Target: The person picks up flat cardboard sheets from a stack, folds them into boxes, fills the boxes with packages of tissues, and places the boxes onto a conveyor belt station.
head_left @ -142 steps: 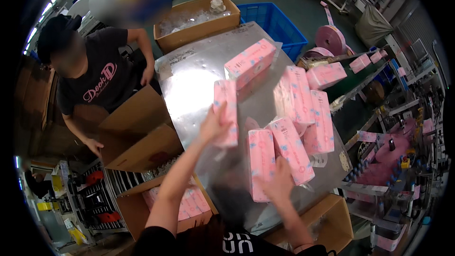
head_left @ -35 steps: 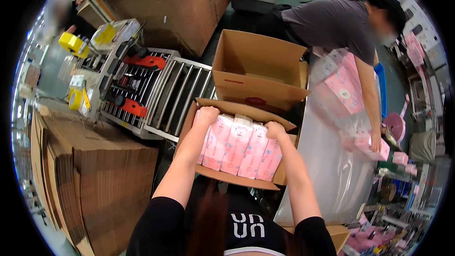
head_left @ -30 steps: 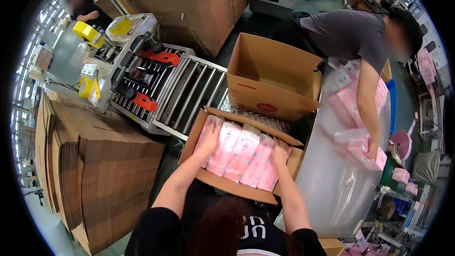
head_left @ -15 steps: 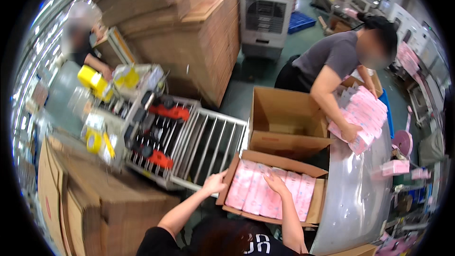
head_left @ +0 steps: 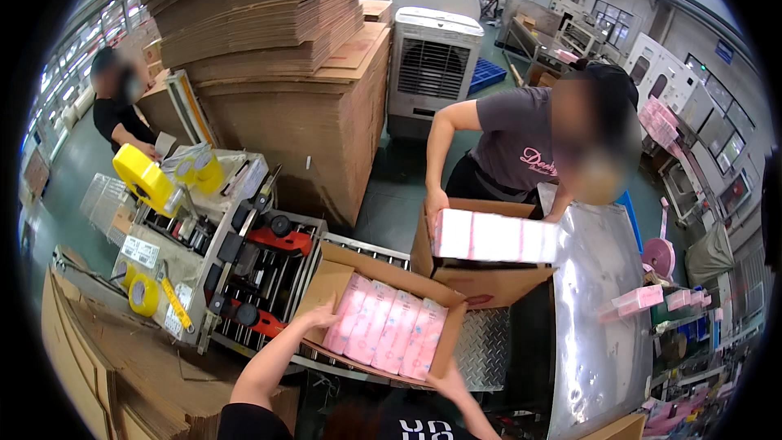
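Beside the roller conveyor [head_left: 269,265], your left hand [head_left: 319,318] and right hand [head_left: 444,376] clasp the open brown cardboard carton [head_left: 336,281], packed full with pink tissue packs [head_left: 387,332], flaps unsealed.

An open brown cardboard box [head_left: 376,310] lies on the roller conveyor [head_left: 358,248], flaps up, just right of the taping machine. Four pink tissue packs [head_left: 386,336] lie flat inside, side by side.

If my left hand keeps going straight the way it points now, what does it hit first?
The left hand points up-right along the open carton's left side, so it would likely meet the nearest pink pack inside, or the left flap; depth is unclear.
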Demonstrator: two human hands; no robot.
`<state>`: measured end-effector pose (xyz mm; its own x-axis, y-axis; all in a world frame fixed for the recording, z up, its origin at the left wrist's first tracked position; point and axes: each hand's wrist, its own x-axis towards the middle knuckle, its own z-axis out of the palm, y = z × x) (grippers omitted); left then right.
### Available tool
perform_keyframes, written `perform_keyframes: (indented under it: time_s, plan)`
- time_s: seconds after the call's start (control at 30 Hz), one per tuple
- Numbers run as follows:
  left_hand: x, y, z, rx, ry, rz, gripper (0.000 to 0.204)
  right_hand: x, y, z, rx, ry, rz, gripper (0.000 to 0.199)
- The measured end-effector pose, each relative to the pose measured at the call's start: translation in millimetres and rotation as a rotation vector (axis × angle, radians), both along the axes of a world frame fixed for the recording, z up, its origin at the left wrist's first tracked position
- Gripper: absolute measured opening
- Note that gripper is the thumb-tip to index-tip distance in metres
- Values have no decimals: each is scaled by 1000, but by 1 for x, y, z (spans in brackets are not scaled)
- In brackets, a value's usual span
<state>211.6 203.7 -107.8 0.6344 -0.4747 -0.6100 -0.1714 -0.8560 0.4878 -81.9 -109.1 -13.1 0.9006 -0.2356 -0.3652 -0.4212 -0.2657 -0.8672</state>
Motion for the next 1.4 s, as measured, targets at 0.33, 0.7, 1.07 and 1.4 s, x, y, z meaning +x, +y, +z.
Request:
perform_keyframes:
  time_s: [0.33, 0.7, 1.07, 1.4]
  plan:
    - [24, -94, 68, -384, -574, 96, 40, 145, -4, -56, -408, 512, 738, 127]
    - [-108, -33, -12, -256, -744, 289, 32, 35, -20, -163, 716, 629, -221, 88]
    - [1, 45, -53, -306, -887, 198, 35, 131, 34, -164, 610, 707, -5, 64]
    - [36, 108, -7, -416, -930, 749, 27, 204, 113, -103, 767, 574, 49, 73]
